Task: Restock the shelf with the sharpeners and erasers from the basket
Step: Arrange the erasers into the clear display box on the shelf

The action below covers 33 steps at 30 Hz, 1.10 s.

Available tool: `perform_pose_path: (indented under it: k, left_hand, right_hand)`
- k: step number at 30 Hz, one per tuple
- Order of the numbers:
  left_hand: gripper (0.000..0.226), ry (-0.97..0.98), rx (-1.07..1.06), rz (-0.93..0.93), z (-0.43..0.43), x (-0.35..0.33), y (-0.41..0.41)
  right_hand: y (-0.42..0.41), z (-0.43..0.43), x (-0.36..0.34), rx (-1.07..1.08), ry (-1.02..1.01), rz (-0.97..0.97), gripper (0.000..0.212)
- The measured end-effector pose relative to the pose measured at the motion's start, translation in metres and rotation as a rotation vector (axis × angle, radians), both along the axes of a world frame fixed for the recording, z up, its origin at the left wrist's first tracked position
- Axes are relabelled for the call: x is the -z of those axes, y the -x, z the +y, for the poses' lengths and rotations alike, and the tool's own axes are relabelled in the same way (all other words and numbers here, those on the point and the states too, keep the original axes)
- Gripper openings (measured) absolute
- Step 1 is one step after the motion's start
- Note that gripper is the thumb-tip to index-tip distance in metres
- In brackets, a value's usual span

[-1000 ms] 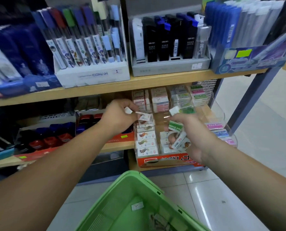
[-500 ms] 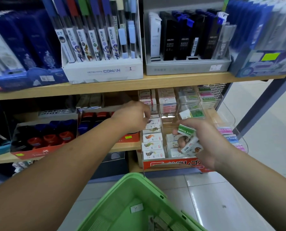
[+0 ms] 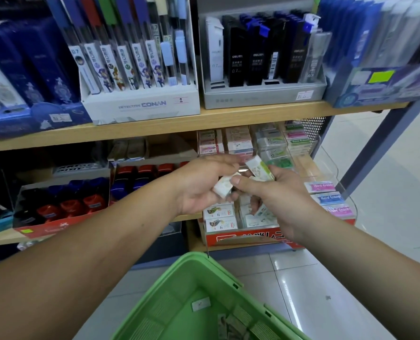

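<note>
My left hand [image 3: 199,185] and my right hand [image 3: 272,195] meet in front of the lower shelf, above the red eraser display box [image 3: 243,239]. The left fingers curl round a small white eraser [image 3: 222,187]. The right hand grips a bunch of erasers, one green-and-white eraser [image 3: 260,168] sticking up from it. Rows of boxed erasers [image 3: 220,218] fill the display box below the hands. The green basket [image 3: 179,285] sits below on the floor, with a few packets [image 3: 231,325] in its bottom.
Clear stepped trays hold pink and blue "Hard Eraser" packs [image 3: 326,197] at the right shelf end. Red and blue items [image 3: 71,204] fill a box at left. The upper shelf [image 3: 204,119] carries pencil-lead boxes. A grey shelf post [image 3: 375,148] slants at right beside white floor tiles.
My left hand came back from the eraser rows to the right hand and now holds a white eraser beside it. The right hand rose a little with its bunch.
</note>
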<state>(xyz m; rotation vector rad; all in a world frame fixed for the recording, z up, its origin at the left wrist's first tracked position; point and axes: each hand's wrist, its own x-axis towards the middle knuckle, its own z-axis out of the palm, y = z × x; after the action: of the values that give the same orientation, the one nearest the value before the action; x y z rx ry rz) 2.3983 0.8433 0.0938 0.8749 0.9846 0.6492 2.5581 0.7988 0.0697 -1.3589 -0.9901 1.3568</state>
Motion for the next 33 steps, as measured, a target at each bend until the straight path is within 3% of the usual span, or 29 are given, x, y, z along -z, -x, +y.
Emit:
perform_pose_path:
  k: [6, 14, 19, 23, 27, 33]
  left_hand:
    - [0.030, -0.004, -0.203, -0.096, -0.002, 0.005, -0.018]
    - [0.024, -0.128, -0.205, -0.079, -0.006, 0.002, -0.023]
    - [0.011, -0.548, -0.180, 0.379, -0.005, 0.002, -0.016]
    - [0.016, -0.510, 0.008, 0.398, -0.010, 0.008, -0.015]
    - [0.017, -0.498, 0.047, 0.421, -0.013, 0.013, -0.015]
    - [0.016, -0.684, 0.342, 0.856, -0.011, 0.019, -0.015]
  right_hand:
    - [-0.005, 0.000, 0.002, -0.025, 0.059, 0.005, 0.031]
    - [-0.013, 0.001, -0.001, 0.025, 0.020, 0.058, 0.022]
    - [-0.025, 0.002, -0.007, 0.113, 0.052, 0.100, 0.020]
    - [-0.036, 0.001, -0.007, 0.108, 0.110, 0.085, 0.031]
    - [-0.039, -0.004, -0.004, 0.041, 0.161, 0.042, 0.038]
    - [-0.060, -0.006, -0.006, 0.075, 0.240, 0.103, 0.025]
